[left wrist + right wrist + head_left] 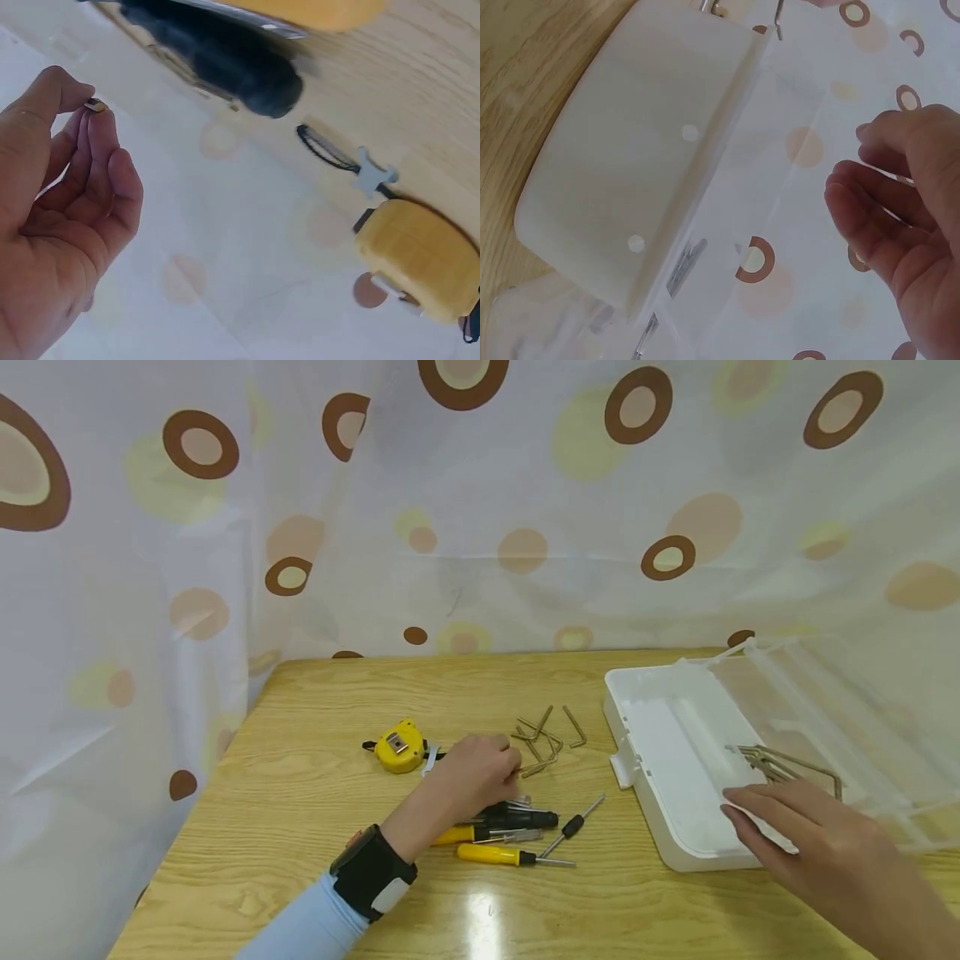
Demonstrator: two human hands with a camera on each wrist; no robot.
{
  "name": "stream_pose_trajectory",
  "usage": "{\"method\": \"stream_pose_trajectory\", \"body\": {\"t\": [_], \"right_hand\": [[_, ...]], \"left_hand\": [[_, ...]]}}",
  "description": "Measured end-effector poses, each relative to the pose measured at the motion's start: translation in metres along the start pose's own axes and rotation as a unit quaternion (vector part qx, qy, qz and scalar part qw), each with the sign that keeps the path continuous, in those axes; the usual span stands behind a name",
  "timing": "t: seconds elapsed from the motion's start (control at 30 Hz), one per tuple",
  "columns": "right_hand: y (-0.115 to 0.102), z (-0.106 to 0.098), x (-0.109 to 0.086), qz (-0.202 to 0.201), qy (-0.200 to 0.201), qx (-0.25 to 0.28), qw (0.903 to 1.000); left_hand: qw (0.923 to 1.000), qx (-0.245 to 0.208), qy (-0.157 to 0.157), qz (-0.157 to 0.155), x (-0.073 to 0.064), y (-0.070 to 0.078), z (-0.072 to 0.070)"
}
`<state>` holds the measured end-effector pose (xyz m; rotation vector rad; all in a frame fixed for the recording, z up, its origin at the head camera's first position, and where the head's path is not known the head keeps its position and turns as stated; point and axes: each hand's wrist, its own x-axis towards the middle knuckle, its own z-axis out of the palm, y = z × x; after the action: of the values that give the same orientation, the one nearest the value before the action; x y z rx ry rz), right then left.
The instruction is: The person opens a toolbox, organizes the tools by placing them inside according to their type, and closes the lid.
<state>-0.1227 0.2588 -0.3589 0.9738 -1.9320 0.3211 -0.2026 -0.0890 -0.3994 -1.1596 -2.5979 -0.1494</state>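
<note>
My left hand (476, 768) is over the table beside several loose brass-coloured hex keys (553, 735). In the left wrist view, its thumb and fingertip pinch a small brass-coloured end of a hex key (96, 105); the rest is hidden. At the right, my right hand (832, 843) hovers over the front of a white plastic box (678, 847), its fingers loosely bent and nothing between them in the right wrist view. Just beyond those fingers, a group of hex keys (795, 766) leans at the box's right side. The box's clear lid (832, 710) stands folded back.
A yellow tape measure (400, 747) lies left of my left hand. Below that hand are several screwdrivers, among them a yellow-handled screwdriver (491, 854) and a small black-gripped screwdriver (572, 827). A patterned curtain (480, 527) hangs behind the table.
</note>
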Motion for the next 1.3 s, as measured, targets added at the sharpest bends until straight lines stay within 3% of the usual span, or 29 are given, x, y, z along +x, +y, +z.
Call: {"method": "stream_pose_trajectory", "body": {"t": [0.13, 0.3, 0.6, 0.67, 0.9, 1.03, 1.3], "right_hand": [[-0.011, 0.006, 0.011, -0.061, 0.015, 0.055, 0.9965], [-0.025, 0.01, 0.024, -0.094, 0.013, 0.116, 0.9887], [-0.044, 0.019, 0.032, -0.168, 0.022, 0.164, 0.9718], [-0.047, 0.02, 0.031, -0.171, 0.014, 0.166, 0.9709], [-0.05, 0.02, 0.012, -0.175, -0.071, 0.161, 0.9688], [-0.051, 0.021, 0.001, -0.162, -0.106, 0.155, 0.9687], [-0.052, 0.022, -0.006, -0.156, -0.143, 0.129, 0.9688]], "left_hand": [[0.998, 0.004, 0.04, 0.049, -0.006, 0.011, -0.014], [0.9925, -0.001, 0.075, 0.097, -0.01, 0.029, -0.026], [0.9814, 0.037, 0.129, 0.138, -0.013, 0.062, -0.032], [0.9805, 0.047, 0.127, 0.143, -0.015, 0.066, -0.031], [0.9805, 0.063, 0.097, 0.159, -0.018, 0.078, -0.027], [0.9777, 0.067, 0.101, 0.172, -0.018, 0.082, -0.025], [0.9779, 0.054, 0.098, 0.177, -0.019, 0.086, -0.025]]}}
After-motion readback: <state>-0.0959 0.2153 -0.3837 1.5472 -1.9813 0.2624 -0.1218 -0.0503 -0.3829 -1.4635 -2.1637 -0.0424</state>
